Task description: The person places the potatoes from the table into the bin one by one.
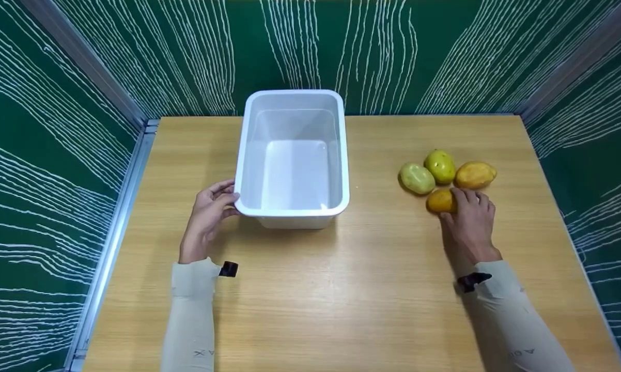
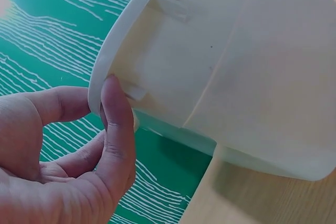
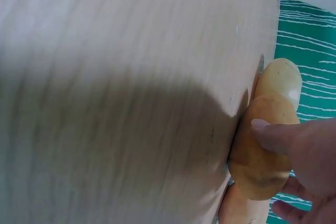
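Note:
A deep white plastic bin (image 1: 293,219) stands on the table, its inside bare. My left hand (image 1: 207,217) pinches the bin's rim at the near left corner, thumb on one side and fingers on the other, as the left wrist view also shows. Over to the right, my right hand (image 1: 471,222) grips an orange-yellow mango (image 1: 439,201), which appears to rest on the table. In the right wrist view the thumb lies across this mango (image 3: 257,174). Close behind it sit a pale green mango (image 1: 417,178), a yellow-green mango (image 1: 440,166) and a yellow mango (image 1: 476,174).
The wooden table (image 1: 341,299) reaches back to a green wall (image 1: 326,51) with white wavy lines. Similar green panels stand at the left and right sides. A metal rail (image 1: 114,227) runs along the table's left edge.

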Demonstrator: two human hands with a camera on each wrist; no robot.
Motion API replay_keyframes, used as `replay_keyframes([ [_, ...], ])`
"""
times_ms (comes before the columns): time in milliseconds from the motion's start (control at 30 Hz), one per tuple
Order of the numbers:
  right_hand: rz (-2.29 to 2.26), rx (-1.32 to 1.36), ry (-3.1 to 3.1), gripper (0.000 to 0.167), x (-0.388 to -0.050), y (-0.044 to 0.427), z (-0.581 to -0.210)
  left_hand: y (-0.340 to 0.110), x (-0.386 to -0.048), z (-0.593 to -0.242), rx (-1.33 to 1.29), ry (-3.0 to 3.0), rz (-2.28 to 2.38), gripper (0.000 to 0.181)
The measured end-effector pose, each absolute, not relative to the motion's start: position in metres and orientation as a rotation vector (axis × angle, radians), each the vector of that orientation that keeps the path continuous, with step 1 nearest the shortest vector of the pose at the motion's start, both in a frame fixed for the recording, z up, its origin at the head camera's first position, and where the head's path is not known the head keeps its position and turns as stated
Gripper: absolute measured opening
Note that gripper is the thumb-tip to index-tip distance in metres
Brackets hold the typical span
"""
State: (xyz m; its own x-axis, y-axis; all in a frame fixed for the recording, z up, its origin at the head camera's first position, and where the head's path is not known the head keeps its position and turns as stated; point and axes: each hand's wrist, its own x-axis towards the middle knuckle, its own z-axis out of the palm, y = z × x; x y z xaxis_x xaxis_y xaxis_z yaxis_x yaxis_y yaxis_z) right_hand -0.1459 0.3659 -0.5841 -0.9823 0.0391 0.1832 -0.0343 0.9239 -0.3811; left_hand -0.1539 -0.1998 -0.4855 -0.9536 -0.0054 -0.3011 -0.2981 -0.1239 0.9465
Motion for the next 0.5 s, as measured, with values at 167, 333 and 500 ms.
replay_keyframes([
  [167, 0.595, -0.021, -2.906, 0.059, -0.142, 0.367, -0.582, -0.199, -0.155, -0.487, -0.341, 1.925, 2.196, 0.049],
  [333, 0.602, -0.023, -2.904, 0.059, -0.14, 0.364, -0.573, -0.201, -0.157, -0.488, -0.335, 1.907, 2.204, 0.049],
  [500, 0.592, 0.04, -2.84, 0.058, -0.143, 0.357, -0.564, -0.204, -0.157, -0.489, -0.314, 1.898, 2.216, 0.049],
])
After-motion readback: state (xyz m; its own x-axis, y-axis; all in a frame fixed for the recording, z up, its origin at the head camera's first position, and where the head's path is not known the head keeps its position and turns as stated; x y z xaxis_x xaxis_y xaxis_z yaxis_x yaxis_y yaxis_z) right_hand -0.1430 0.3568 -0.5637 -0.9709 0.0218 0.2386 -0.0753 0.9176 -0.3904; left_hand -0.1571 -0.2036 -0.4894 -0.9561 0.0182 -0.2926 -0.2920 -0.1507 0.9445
